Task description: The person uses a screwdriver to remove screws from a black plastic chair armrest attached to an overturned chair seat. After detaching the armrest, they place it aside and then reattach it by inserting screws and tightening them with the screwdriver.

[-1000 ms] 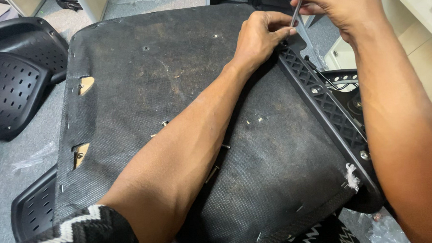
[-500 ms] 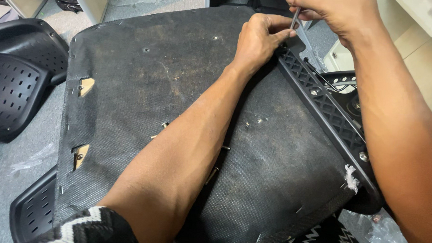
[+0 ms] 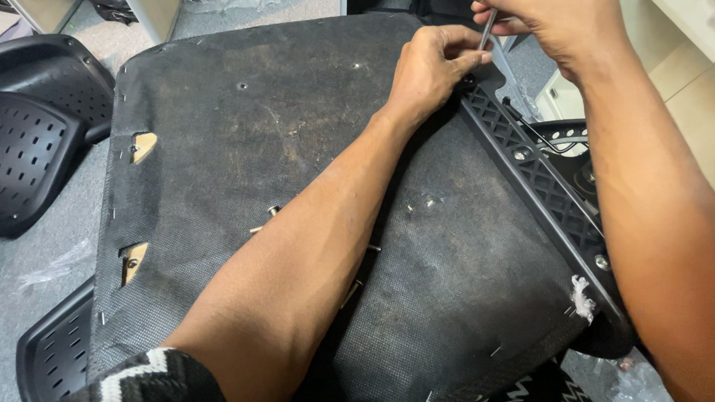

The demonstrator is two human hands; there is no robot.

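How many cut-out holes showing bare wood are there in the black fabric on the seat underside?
2, both along the fabric's left edge: upper cut-out near the top-left corner, lower cut-out further down the same edge. The forearm lying across the panel may hide others.

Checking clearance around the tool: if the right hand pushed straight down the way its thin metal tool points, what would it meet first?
Probably the end of the black ribbed bracket, beside the left hand; right hand holds the metal tool. Depth is unclear.

No pkgs, labels, signs — none.
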